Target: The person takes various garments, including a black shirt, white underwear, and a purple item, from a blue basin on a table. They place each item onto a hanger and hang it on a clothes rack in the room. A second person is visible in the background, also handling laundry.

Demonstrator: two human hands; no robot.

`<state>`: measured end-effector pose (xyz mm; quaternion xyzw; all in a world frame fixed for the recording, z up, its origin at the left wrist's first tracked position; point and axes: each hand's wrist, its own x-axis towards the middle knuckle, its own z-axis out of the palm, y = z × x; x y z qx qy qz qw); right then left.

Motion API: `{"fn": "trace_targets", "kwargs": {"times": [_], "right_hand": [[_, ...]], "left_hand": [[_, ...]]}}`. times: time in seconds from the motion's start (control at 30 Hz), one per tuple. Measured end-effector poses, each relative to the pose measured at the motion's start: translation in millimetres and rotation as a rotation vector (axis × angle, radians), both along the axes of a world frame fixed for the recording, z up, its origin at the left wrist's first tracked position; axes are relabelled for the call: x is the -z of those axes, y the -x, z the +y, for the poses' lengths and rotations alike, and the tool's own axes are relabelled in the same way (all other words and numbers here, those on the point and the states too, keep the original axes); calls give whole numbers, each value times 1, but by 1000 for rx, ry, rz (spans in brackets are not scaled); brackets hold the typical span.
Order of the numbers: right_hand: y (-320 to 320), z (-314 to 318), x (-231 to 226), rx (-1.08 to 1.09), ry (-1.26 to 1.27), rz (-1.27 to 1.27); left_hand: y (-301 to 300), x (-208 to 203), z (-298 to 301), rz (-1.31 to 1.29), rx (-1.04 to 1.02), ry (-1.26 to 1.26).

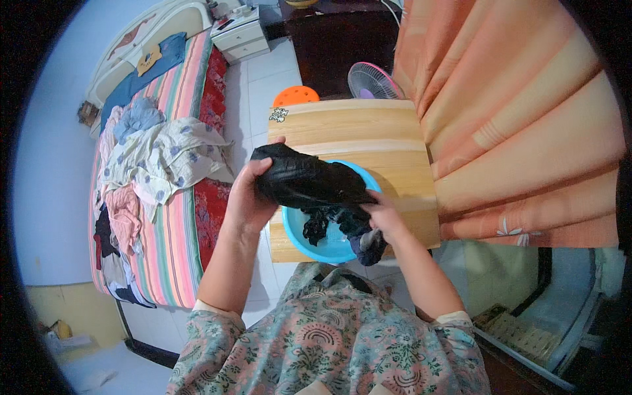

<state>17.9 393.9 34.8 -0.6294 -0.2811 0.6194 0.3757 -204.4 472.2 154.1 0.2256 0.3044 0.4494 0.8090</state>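
- Black cloth (303,178): one piece, dark and slightly glossy, bunched lengthwise; spans the space between the two hands, above the table, and hides the far left part of the basin below.
- Left hand (253,191): holds the cloth's left end, thumb over the upper surface, a fingertip showing at its far side; stands over the table's left edge.
- Right hand (385,214): slightly blurred; fingers pinched on the cloth's right end, above the basin's right rim.
- Basin (337,247): light blue, round; set at the table's near edge, between its two near corners.
- Wet-looking black cloth (316,227): crumpled, inside the basin, below the held piece.
- Dark bundle (368,249): fabric, navy to grey; lies over the basin's near right rim, just below the right hand.
- Table (355,122): pale wood grain; black-and-white sticker (278,115) at the far left corner.
- Orange stool (296,95): perforated round top, beyond the far edge, near the far left corner.
- Fan (370,82): pink rim, beyond the far edge, toward the far right corner.
- Curtain (513,131): orange, pleated, along the right edge.
- Bed (171,243): striped cover, heaped with fabrics, well apart from the left edge.
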Motion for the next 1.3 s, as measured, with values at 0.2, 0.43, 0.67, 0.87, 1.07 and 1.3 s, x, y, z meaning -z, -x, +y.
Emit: {"fn": "trace_targets", "kwargs": {"times": [0.2, 0.43, 0.67, 0.87, 1.07, 1.3], "right_hand": [[-9, -2, -29, 196, -73, 333], [-5, -9, -29, 95, 15, 876], [-39, -20, 1, 157, 126, 910], [-52, -44, 18, 241, 106, 563], [-50, -62, 24, 283, -135, 832], [-29, -46, 6, 157, -258, 1010]], "left_hand": [[40, 104, 1, 501, 296, -114], [-26, 174, -18, -10, 412, 228], [-70, 177, -14, -245, 427, 375], [-75, 140, -7, -265, 261, 401], [-79, 93, -11, -312, 221, 402], [-91, 103, -17, -237, 43, 438]]}}
